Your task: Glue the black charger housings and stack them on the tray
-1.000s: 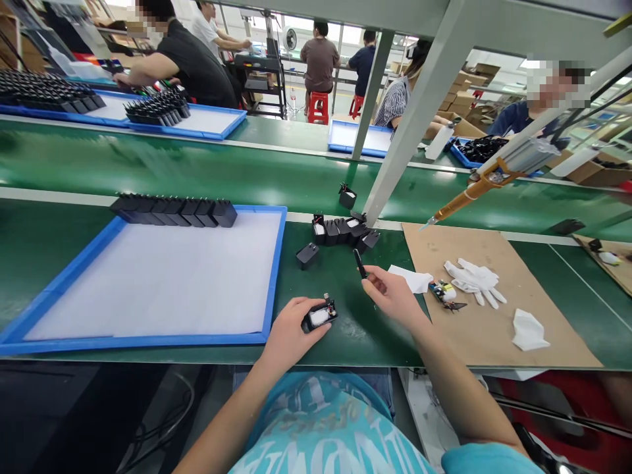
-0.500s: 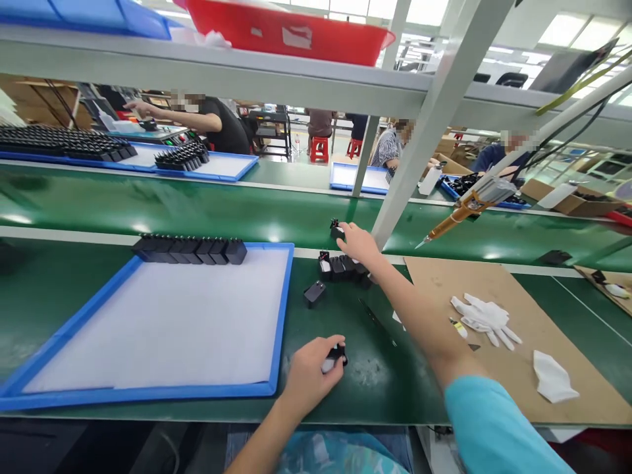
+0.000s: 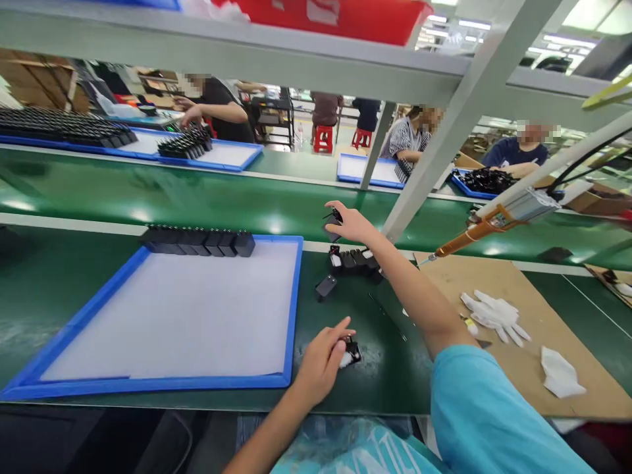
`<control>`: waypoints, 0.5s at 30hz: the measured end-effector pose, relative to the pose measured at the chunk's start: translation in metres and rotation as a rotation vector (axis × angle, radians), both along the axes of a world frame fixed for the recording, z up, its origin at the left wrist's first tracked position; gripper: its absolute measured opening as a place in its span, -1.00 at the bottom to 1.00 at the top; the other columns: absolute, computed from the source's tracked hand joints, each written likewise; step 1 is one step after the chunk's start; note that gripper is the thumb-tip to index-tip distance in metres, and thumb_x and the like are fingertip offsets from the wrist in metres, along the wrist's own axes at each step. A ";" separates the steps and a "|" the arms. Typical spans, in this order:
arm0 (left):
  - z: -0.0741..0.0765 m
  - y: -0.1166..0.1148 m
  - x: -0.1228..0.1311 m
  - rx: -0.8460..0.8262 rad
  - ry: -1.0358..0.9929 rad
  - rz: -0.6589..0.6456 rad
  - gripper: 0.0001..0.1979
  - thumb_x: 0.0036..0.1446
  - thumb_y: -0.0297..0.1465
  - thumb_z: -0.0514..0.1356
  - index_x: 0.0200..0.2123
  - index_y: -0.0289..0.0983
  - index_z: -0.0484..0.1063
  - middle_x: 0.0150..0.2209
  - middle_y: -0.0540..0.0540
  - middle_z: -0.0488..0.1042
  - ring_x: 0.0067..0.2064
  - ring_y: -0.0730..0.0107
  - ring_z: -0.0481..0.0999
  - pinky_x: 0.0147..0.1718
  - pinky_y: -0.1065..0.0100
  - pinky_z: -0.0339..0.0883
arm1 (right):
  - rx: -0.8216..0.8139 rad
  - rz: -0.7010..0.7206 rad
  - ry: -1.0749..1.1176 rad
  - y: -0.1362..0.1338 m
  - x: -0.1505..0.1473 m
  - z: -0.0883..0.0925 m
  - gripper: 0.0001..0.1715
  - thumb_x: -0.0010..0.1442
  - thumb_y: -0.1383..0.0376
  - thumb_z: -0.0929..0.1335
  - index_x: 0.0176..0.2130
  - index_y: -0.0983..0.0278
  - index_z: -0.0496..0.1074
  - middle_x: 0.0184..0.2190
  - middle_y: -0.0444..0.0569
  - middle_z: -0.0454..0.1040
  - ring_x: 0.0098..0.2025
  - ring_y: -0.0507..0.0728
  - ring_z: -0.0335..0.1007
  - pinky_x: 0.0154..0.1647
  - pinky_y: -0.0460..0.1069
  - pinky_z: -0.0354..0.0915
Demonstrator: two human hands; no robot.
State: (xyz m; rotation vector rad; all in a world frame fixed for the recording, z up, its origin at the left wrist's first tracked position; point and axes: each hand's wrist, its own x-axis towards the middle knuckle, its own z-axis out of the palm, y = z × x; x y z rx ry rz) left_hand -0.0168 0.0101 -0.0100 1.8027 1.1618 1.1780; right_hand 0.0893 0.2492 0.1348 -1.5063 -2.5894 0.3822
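My right hand [image 3: 353,222] reaches out over the far edge of the bench, fingers bent around a black plug adapter housing [image 3: 332,230] with small dark parts sticking out on top. Just below it stands a short row of black adapter housings [image 3: 349,259], the leftmost showing white inside. One more housing with pins [image 3: 326,288] lies by itself nearer me. Close to the bench's front, my left hand [image 3: 320,363] has its fingers stretched out, the thumb against a small black-and-white adapter part [image 3: 352,354] on the green surface.
A blue-rimmed tray [image 3: 291,316] on the left carries a row of black adapters [image 3: 197,241] along its back. An orange electric screwdriver [image 3: 474,234] hangs at right over cardboard [image 3: 513,382] with white gloves [image 3: 494,315]. Dark tweezers [image 3: 388,317] lie mid-bench. Co-workers sit opposite.
My left hand has loosened its fingers from the black-and-white part. My right hand has closed further around the adapter housing and shifted it slightly left. The view has tilted down.
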 end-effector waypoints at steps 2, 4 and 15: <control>0.002 0.001 0.000 -0.051 -0.008 0.003 -0.60 0.34 -0.39 -0.07 0.19 -0.19 0.30 -0.05 -0.14 0.57 -0.05 0.32 0.52 -0.05 0.20 0.42 | 0.010 0.138 0.066 -0.037 0.025 0.000 -0.36 0.26 0.13 0.25 0.27 0.15 0.05 -0.14 -0.06 0.51 -0.16 0.12 0.44 -0.17 -0.04 0.29; 0.004 0.001 -0.001 -0.048 0.015 -0.019 -0.64 0.33 -0.38 -0.03 0.12 -0.19 0.38 -0.09 -0.13 0.58 -0.08 0.32 0.54 -0.08 0.23 0.44 | -0.007 0.230 0.058 -0.076 0.047 -0.010 -0.37 0.21 0.18 0.28 0.23 0.17 0.12 -0.17 -0.04 0.53 -0.20 0.15 0.47 -0.21 -0.04 0.27; 0.008 -0.004 0.002 0.273 0.298 0.017 -0.78 0.22 -0.42 0.16 -0.06 -0.22 0.46 -0.14 -0.12 0.56 -0.12 0.35 0.55 -0.12 0.29 0.48 | 0.033 -0.003 0.048 -0.153 0.088 -0.074 -0.30 0.26 0.09 0.25 0.31 0.18 0.05 0.15 0.09 0.38 -0.01 0.24 0.47 -0.15 0.05 0.41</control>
